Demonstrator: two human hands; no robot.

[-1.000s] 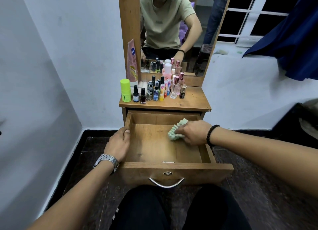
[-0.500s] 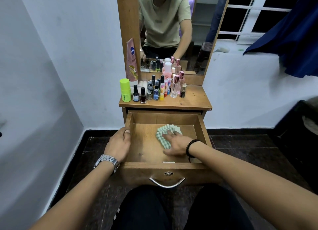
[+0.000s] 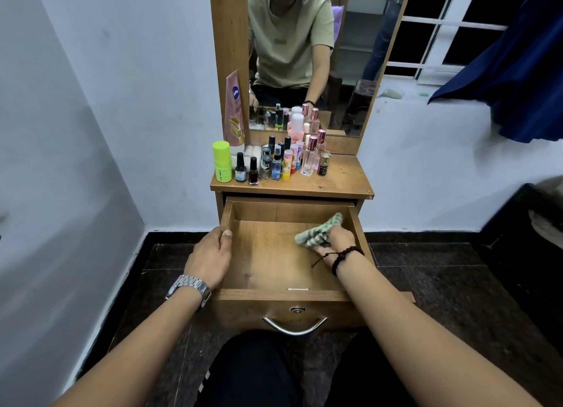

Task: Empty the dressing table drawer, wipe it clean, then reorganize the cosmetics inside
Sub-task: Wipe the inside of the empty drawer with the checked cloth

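Note:
The wooden drawer (image 3: 268, 266) is pulled out of the dressing table and holds only a cloth. My right hand (image 3: 336, 241) presses a green checked cloth (image 3: 320, 231) against the drawer floor by its right wall, near the back. My left hand (image 3: 210, 256) grips the drawer's left wall. Several cosmetics stand on the table top (image 3: 341, 178): a lime green stick (image 3: 221, 162), dark nail polish bottles (image 3: 253, 172), small spray bottles (image 3: 286, 164), clear perfume bottles (image 3: 309, 160) and a pink tube (image 3: 234, 111) leaning on the mirror frame.
A mirror (image 3: 307, 56) rises behind the table top and reflects a person. White walls close in on the left and behind. A dark blue cloth (image 3: 518, 81) hangs at the upper right. My dark-trousered knees sit under the drawer's metal handle (image 3: 295, 326).
My right hand has slid the cloth from the drawer's middle back to its right rear corner. My left hand has stayed on the left wall.

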